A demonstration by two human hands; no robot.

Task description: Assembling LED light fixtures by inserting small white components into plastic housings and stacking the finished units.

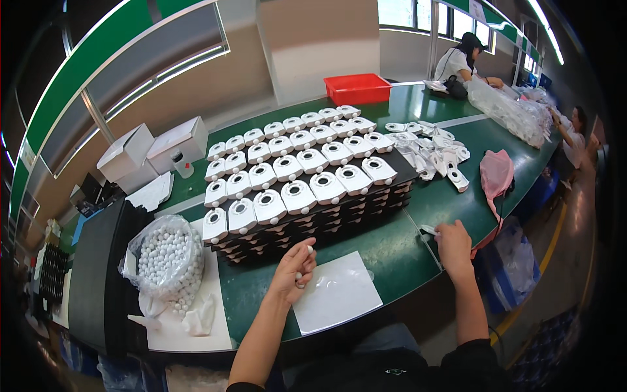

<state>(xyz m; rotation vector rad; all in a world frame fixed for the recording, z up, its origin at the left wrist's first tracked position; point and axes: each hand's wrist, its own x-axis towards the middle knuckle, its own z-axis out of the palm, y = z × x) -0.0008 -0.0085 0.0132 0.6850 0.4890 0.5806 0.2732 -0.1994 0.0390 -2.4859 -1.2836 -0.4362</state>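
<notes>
My left hand (pixel 294 271) is closed on small white balls, one at the fingertips and others under the curled fingers. It hovers over the left edge of a white sheet (pixel 339 294). Farther right, my right hand (pixel 452 243) pinches a white plastic piece (pixel 428 230), mostly hidden by the fingers. Ahead of both hands stands a stack of black trays (pixel 307 230). Rows of white plastic housings (pixel 298 196), each with a round hole, fill its top, with white balls at their near ends. More loose white pieces (pixel 428 150) lie heaped beyond my right hand.
An open plastic bag of white balls (pixel 170 258) sits at the left, beside a black stack (pixel 98 274). White boxes (pixel 176 144), a small bottle (pixel 182 164) and a red bin (pixel 358 89) stand farther back. Pink cloth (pixel 496 173) lies at the right edge; co-workers sit beyond.
</notes>
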